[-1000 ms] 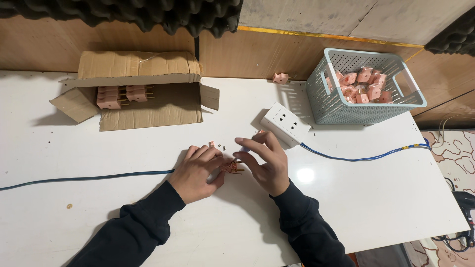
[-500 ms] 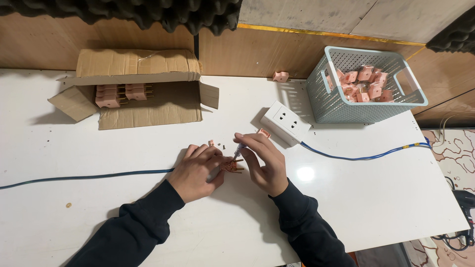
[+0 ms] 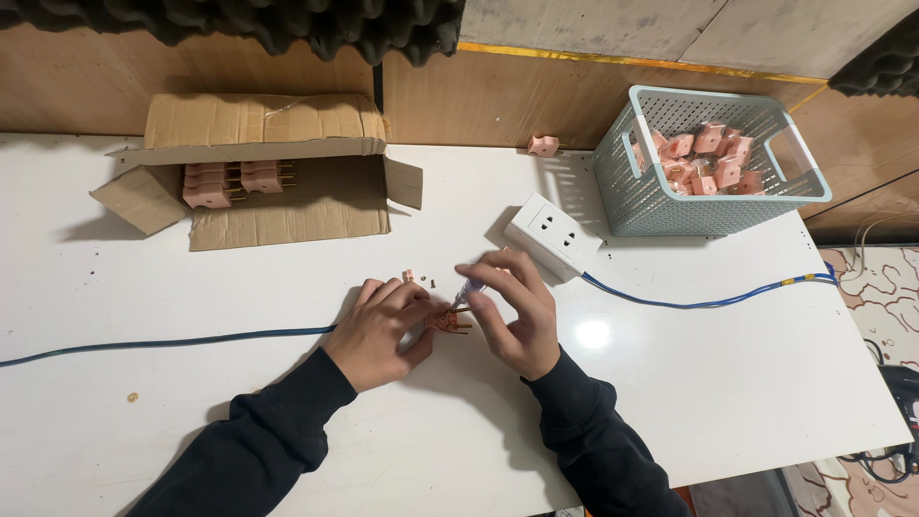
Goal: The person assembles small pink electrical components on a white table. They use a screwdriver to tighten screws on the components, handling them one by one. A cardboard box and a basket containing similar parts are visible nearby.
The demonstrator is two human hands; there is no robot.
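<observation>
White table [image 3: 144, 287]: left hand [image 3: 378, 330] pinches pink plug [image 3: 446, 320]; right hand [image 3: 512, 311], just beside, grips screwdriver [image 3: 466, 293] on it.

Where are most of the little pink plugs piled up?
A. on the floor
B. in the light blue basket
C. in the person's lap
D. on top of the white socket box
B: the light blue basket at the table's right rear holds a heap of pink plugs, far more than the few in the cardboard box.

Small pink plug [image 3: 444, 320] with brass prongs, lying on the white table, pinched at its left side. Thin screwdriver [image 3: 468, 290], tilted, tip down on the plug's top.
</observation>
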